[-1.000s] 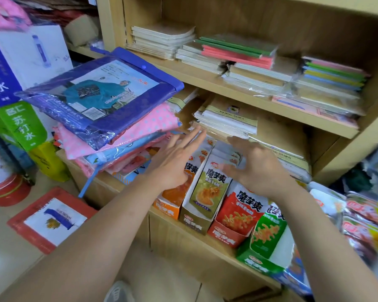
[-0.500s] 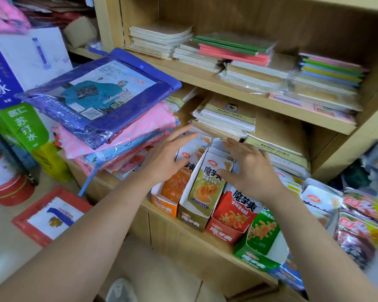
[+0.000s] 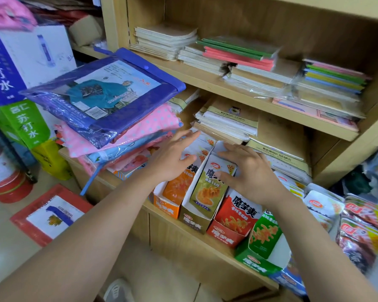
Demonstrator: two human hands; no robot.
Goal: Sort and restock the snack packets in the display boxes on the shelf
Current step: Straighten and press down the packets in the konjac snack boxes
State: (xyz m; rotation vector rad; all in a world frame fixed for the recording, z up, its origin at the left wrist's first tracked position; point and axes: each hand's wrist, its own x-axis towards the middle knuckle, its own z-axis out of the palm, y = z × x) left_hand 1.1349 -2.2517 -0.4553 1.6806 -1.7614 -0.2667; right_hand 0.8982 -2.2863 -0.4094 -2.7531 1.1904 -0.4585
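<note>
Head cam: both hands flat, fingers spread, nothing grasped.
- left hand (image 3: 172,158) lies over the white packet tops in the orange display box (image 3: 165,207). The orange packet (image 3: 177,186) shows just below its palm.
- right hand (image 3: 249,173) is over the olive display box (image 3: 194,219), thumb laid across the top of the front olive packet (image 3: 212,188). Fingertips reach the packets at the back; probably touching, the view's too blurred to confirm.
- Under the right wrist: red display box (image 3: 225,235), then green display box (image 3: 255,261), all in one row on the shelf (image 3: 205,249).
- Right of the right forearm: loose snack packets (image 3: 358,219).
- Beyond both sets of fingertips: notebook stack (image 3: 225,125).
- Left of the left hand: bagged raincoats (image 3: 105,94), stacked.
</note>
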